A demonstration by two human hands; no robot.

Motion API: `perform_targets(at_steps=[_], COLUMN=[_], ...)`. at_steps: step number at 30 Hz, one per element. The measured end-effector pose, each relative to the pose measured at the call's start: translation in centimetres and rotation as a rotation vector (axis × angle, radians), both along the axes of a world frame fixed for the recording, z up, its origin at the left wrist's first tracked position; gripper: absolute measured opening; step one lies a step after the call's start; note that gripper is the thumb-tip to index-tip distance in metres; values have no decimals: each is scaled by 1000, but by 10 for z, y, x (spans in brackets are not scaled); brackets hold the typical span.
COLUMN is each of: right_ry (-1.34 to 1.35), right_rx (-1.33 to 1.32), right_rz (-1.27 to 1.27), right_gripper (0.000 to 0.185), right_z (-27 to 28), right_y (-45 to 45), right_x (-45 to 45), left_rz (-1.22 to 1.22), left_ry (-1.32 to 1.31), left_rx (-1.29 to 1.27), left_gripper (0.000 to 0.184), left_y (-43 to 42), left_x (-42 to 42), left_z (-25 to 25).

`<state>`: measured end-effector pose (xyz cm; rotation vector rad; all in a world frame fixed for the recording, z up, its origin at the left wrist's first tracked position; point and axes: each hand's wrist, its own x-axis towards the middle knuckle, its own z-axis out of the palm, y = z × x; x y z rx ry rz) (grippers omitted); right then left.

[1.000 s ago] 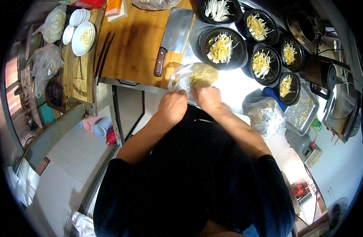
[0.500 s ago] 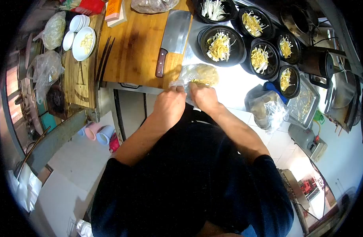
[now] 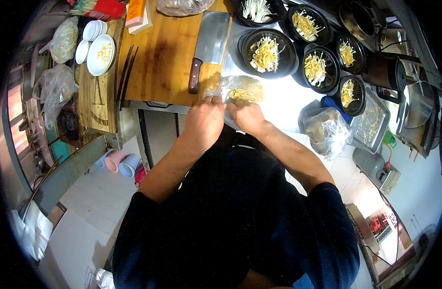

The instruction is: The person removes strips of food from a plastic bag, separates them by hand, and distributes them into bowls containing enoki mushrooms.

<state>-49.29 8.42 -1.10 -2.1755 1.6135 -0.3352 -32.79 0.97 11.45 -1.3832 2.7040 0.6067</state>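
A clear plastic bag [image 3: 252, 85] with yellow strips [image 3: 241, 95] in it, possibly noodles or shredded tofu skin, lies on the steel counter at the board's right edge. My left hand [image 3: 205, 117] is closed on the gathered near-left edge of the bag. My right hand [image 3: 248, 116], also closed, grips the near side of the bag just below the strips. Both fists are close together, and the fingertips are partly hidden. Beyond my left hand, a cleaver [image 3: 212, 41] with a brown handle rests on the wooden cutting board [image 3: 158, 62].
Black bowls [image 3: 294, 57] with pale enoki-like strands and yellow strips stand at the back right. A tied plastic bag [image 3: 324, 130] and a metal tray [image 3: 375, 123] lie to the right. On the left are chopsticks [image 3: 127, 72] and a white bowl [image 3: 96, 66] of pale pieces.
My right hand has shifted slightly left and nearer to me, and more of the yellow strips shows above it. My left hand has risen a little while still gripping the bag.
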Motion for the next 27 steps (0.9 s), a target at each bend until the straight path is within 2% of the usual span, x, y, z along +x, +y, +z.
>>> perform_targets(at_steps=[2, 4, 5, 7, 12, 14, 15, 17, 18, 22, 27], right_ry=[-37, -253, -254, -614, -798, -1092, -1092, -1389, -1486, -1635, -1659], right_rx=[3, -57, -55, 59, 185, 471, 468, 634, 618, 658, 643], right_rz=[-13, -177, -177, -346, -579, -797, -797, -902, -971, -1053, -1082], right_gripper=[12, 15, 15, 16, 9, 6, 6, 6, 8, 8, 12], right_z=[10, 14, 14, 16, 10, 11, 16, 28, 34, 55, 74], right_y=[3, 6, 8, 10, 21, 23, 21, 17, 17, 22, 24], right_x=[-8, -16, -19, -26, -31, -34, -38, -47, -48, -65, -77], left_rz=[18, 38, 47, 55, 33, 17, 2, 6, 10, 47, 25], left_ry=[38, 75, 48, 21, 69, 77, 86, 77, 66, 1, -22], left_rx=[12, 24, 24, 25, 15, 29, 41, 35, 30, 143, 210], left_gripper=[23, 28, 25, 25, 29, 30, 32, 33, 34, 39, 39], left_y=[-2, -3, -4, -5, -6, -6, -7, -6, -5, -7, -5], left_x=[3, 3, 1, 0, -2, -2, -2, -3, -3, -5, -8], left_z=[-4, -1, 3, 6, 8, 8, 8, 7, 7, 11, 14])
